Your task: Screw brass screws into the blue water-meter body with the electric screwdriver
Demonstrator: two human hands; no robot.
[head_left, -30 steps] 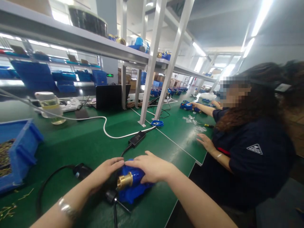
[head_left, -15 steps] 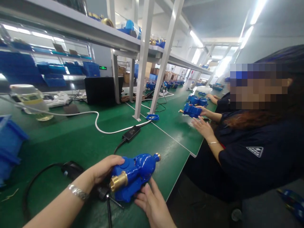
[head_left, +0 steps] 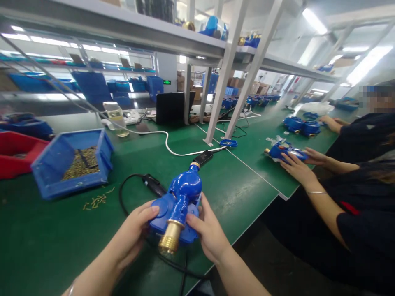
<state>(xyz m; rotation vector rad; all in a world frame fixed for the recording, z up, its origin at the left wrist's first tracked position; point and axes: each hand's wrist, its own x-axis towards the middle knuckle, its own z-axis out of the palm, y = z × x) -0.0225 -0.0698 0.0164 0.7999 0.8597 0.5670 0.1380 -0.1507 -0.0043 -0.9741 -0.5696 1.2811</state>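
Note:
A blue water meter (head_left: 185, 185) with threaded brass ends is held between my two hands above the green bench, its larger brass end tilted toward me. My left hand (head_left: 138, 224) grips its left side, thumb on the round blue cap. On the opposite side, my right hand (head_left: 211, 230) closes round the body with the thumb on top near the brass pipe. Fingers under the meter are partly hidden. Behind it on the bench lies a black cylindrical tool (head_left: 153, 185) with a cable, partly covered by the meter.
A blue bin (head_left: 72, 164) of small brass-coloured screws stands left, with loose screws (head_left: 97, 201) beside it and a red bin (head_left: 18, 154) farther left. A white cable (head_left: 168, 142) crosses the bench near shelf posts (head_left: 226, 78). At right, a co-worker's hands (head_left: 298, 170) hold another blue meter.
My right hand has gone from fingers loosely against the meter to gripping it. The meter has turned, its large brass end now toward me. The view has swung left, showing the bins.

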